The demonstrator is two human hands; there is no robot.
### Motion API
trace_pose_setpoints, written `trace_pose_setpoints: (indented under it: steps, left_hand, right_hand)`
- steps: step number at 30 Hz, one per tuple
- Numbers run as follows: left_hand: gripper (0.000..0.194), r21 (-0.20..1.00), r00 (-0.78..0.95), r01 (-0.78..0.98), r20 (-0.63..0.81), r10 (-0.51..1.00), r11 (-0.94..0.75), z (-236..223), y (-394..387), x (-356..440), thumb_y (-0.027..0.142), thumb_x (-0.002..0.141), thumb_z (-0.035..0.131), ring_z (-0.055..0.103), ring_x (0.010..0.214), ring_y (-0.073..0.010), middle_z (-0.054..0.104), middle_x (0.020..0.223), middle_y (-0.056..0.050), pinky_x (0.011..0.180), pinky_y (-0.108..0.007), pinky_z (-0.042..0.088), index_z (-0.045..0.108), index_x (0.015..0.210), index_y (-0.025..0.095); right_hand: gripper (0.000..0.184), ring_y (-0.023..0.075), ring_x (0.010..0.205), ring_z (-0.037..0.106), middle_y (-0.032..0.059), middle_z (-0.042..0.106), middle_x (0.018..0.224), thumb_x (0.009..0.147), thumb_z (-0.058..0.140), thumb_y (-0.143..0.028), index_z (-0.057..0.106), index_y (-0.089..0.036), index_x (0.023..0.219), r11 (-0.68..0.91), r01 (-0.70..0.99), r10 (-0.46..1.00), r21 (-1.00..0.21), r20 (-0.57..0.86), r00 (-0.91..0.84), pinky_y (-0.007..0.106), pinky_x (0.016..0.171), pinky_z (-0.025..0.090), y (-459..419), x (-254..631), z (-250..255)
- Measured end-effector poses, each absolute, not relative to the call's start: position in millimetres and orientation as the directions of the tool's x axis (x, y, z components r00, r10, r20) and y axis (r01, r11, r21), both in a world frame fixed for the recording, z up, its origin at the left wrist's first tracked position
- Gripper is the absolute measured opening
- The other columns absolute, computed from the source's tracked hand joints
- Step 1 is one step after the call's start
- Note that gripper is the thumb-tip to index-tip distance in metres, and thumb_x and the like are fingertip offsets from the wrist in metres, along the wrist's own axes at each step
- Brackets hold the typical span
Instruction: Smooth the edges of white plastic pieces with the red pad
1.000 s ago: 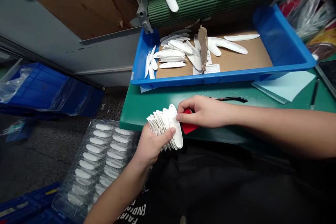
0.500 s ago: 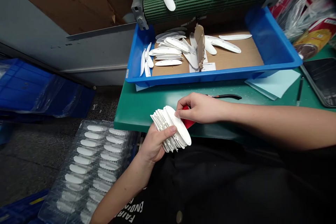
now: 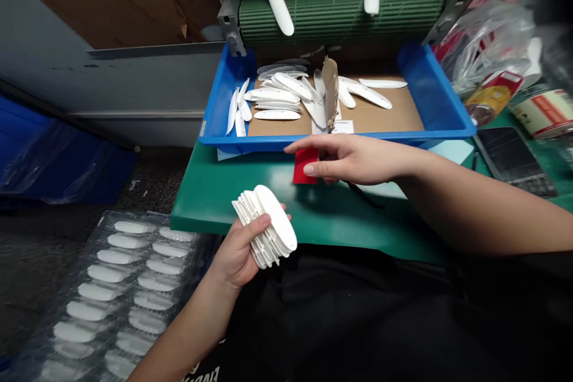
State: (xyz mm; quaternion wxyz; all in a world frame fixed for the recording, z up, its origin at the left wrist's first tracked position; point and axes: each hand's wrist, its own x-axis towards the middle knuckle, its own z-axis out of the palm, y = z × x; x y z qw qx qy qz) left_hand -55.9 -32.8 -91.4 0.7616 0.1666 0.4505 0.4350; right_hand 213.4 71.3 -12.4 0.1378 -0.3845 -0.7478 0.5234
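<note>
My left hand (image 3: 239, 253) is closed round a fanned stack of white oval plastic pieces (image 3: 264, 230), thumb across the front, above the bench's near edge. The front piece shows a smooth face. To the right and farther back, my right hand (image 3: 353, 158) reaches over the bench, index finger stretched towards the blue bin. Between its thumb and fingers is a flat red piece (image 3: 300, 174), partly hidden; its kind is unclear. A thin black curved handle (image 3: 364, 197) shows below the right wrist; I cannot tell whether it is joined to the red piece.
A blue bin (image 3: 277, 144) with a cardboard divider (image 3: 330, 92) holds more white pieces (image 3: 274, 95). Behind it, a green conveyor belt (image 3: 331, 12) carries two pieces. A clear tray (image 3: 179, 277) of pieces stands lower left. A phone-like device (image 3: 514, 158) and plastic bag (image 3: 490, 42) lie right.
My right hand has moved off the stack, back and away towards the bin, with the red piece along with it. My left hand still holds the stack. The view has shifted.
</note>
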Motion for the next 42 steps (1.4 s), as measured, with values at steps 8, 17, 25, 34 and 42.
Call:
trace_pose_setpoints:
  steps: [8,17,25,34,42]
  left_hand:
    - [0.058,0.628,0.155,-0.545,-0.576,0.803,0.556,-82.9,-24.0,-57.4,0.023,0.071,0.094,0.077,0.09,-0.0246,0.079,0.106,-0.009,0.074,-0.031,0.068,0.07,0.122,0.014]
    - [0.043,0.694,0.178,-0.493,-0.509,0.842,0.524,-81.2,-22.1,-57.7,0.021,0.077,0.088,0.075,0.085,-0.0222,0.078,0.102,-0.011,0.073,-0.03,0.066,0.072,0.115,0.009]
    - [0.047,0.668,0.205,-0.447,-0.571,0.795,0.595,-83.0,-19.0,-58.9,0.019,0.075,0.089,0.075,0.082,-0.0239,0.077,0.101,-0.012,0.07,-0.035,0.067,0.069,0.118,0.01]
    - [0.045,0.706,0.252,-0.359,-0.557,0.792,0.611,-81.8,-12.4,-59.8,0.019,0.075,0.089,0.073,0.078,-0.0219,0.075,0.093,-0.009,0.068,-0.033,0.063,0.067,0.113,0.009]
    - [0.046,0.712,0.24,-0.318,-0.578,0.78,0.626,-82.3,-8.1,-55.5,0.02,0.073,0.091,0.072,0.073,-0.0207,0.073,0.088,-0.007,0.066,-0.031,0.061,0.066,0.11,0.012]
  right_hand:
    - [0.065,0.0383,0.101,0.066,0.0142,0.069,0.116,0.096,0.064,-0.066,0.063,-0.018,0.14,0.42,0.893,0.854,-0.159,-0.264,-0.449,0.045,0.081,0.053,35.0,272.1,-21.1]
    - [0.041,0.0335,0.092,0.064,0.0125,0.061,0.101,0.09,0.062,-0.032,0.065,-0.013,0.125,0.427,0.897,0.881,-0.111,-0.174,-0.44,0.044,0.079,0.054,6.2,284.3,-59.0]
    - [0.026,0.0197,0.066,0.059,0.0078,0.059,0.104,0.099,0.054,-0.033,0.066,-0.021,0.118,0.597,0.653,0.741,-0.467,0.007,-0.672,0.033,0.059,0.048,8.1,235.2,-30.7]
    - [0.033,0.0313,0.096,0.056,0.0152,0.057,0.112,0.108,0.052,-0.03,0.063,-0.017,0.137,0.788,0.529,0.578,-0.313,0.081,-0.812,0.042,0.084,0.047,6.4,201.7,-64.0]
    - [0.036,0.0303,0.089,0.052,0.0125,0.057,0.1,0.109,0.052,-0.033,0.062,-0.017,0.14,0.784,0.566,0.601,-0.255,0.083,-0.795,0.04,0.079,0.044,3.2,201.8,-67.5]
